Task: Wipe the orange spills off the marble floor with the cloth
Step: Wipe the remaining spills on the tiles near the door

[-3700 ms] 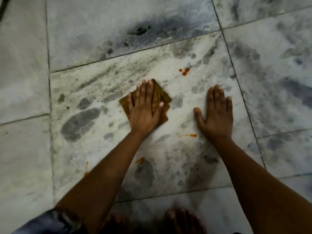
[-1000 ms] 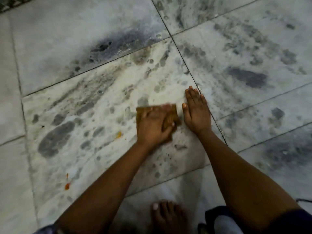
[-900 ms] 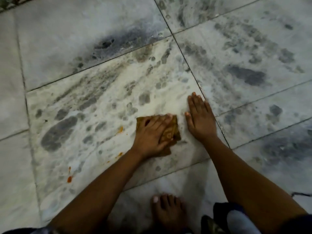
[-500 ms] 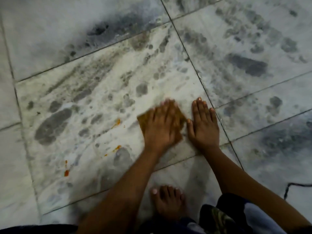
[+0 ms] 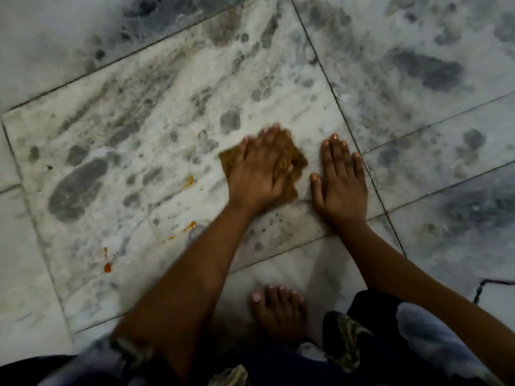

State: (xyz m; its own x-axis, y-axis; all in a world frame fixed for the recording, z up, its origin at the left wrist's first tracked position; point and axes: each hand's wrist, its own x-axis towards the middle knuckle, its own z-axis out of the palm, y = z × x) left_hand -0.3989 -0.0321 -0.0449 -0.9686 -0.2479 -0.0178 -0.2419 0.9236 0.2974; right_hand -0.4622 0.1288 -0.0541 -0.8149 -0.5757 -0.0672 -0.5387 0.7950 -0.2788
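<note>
A: Three orange spills (image 5: 188, 181) lie left of the cloth (image 5: 298, 162). Why both palms down?

B: The left hand (image 5: 260, 171), fingers straight, presses the cloth flat onto the marble floor (image 5: 139, 107); the right hand (image 5: 341, 181), spread beside it, likely props the crouch.

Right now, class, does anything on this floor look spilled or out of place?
Yes. Orange spills remain on the marble tile, all left of the cloth: a streak, a smear near the left forearm, and a drop farther left. The left hand presses the cloth; the right hand lies flat beside it.
</note>
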